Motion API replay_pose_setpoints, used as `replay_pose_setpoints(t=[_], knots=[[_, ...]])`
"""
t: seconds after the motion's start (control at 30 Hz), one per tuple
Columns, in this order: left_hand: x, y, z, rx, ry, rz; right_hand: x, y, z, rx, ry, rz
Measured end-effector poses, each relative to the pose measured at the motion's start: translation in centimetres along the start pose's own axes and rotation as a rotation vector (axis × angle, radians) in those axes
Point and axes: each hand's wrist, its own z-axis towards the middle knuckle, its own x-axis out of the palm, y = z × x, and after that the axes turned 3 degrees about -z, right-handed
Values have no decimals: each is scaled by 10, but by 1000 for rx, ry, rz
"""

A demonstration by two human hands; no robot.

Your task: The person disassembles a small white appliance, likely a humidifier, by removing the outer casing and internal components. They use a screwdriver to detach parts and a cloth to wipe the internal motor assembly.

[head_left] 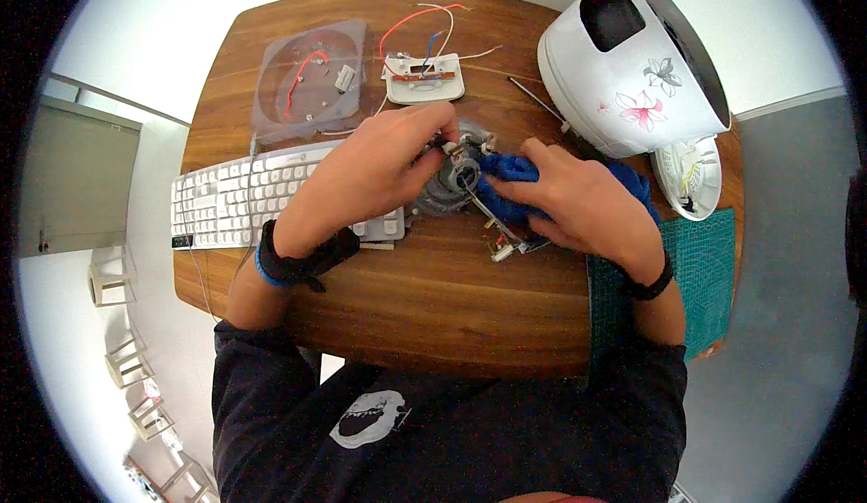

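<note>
My left hand (384,155) reaches to the middle of the table, its fingers pinched at the upper left of a round, partly see-through device part (442,194). What lies between those fingertips is too small to make out. My right hand (582,196) grips a crumpled blue cloth (510,198) against the right side of that part. A thin strip with small pale pieces (502,248) sticks out below the round part toward me. The cloth and my fingers hide some of the device part.
A white keyboard (221,194) lies under my left forearm. Behind are a clear tray (262,97) with small parts and a white plate with loose wires (424,93). At right stand a flower-printed white housing (578,79), a white bowl (711,173) and a green mat (704,268).
</note>
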Motion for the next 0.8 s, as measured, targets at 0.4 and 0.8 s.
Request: replay_pose_setpoints(t=[0.4, 0.8], knots=[[-1, -2, 1, 54, -42, 10, -9, -4, -2, 108, -229, 48], [-4, -3, 1, 53, -44, -29, -1, -9, -2, 32, -79, 97]])
